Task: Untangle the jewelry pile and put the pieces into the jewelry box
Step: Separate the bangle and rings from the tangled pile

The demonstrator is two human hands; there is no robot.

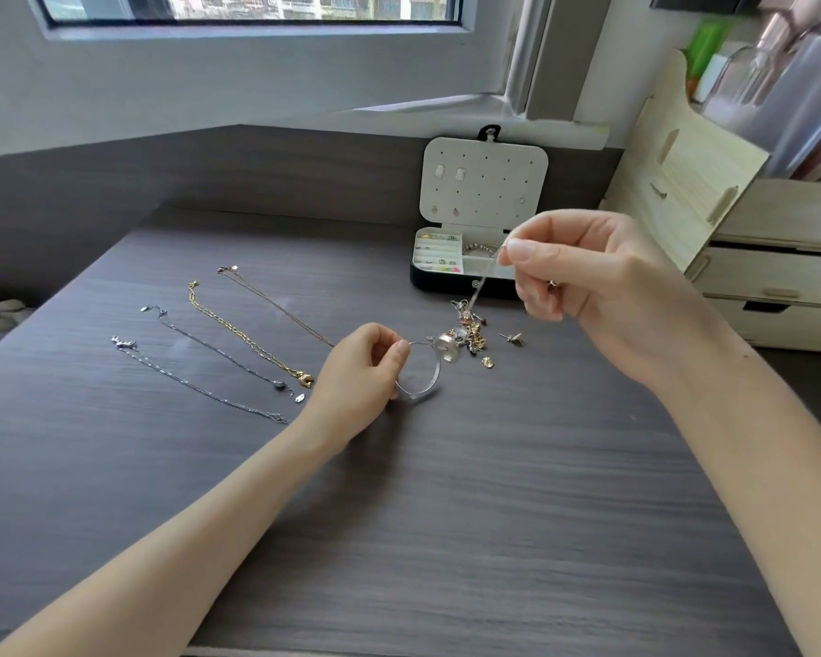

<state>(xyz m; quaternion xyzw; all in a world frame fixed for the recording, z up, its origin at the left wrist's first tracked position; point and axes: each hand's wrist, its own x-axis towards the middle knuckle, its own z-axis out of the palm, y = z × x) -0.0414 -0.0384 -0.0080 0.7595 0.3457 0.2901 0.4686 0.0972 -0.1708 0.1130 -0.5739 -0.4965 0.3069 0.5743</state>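
Note:
A small tangled jewelry pile (469, 330) lies on the dark wooden table (446, 514) in front of the open jewelry box (460, 263). My right hand (584, 272) pinches a thin silver chain (483, 282) and holds it taut above the pile. My left hand (361, 367) pinches a silver bangle (420, 377) that rests on the table and reaches to the pile. The box's upright lid (483, 182) carries a few earrings, and its tray holds small pieces.
Several untangled necklaces lie in a row left of my left hand: a gold chain (242, 334), a thin rose chain (276, 305) and two silver chains (209, 346). A loose stud (513, 338) lies right of the pile. A wooden drawer organizer (754, 258) stands at right.

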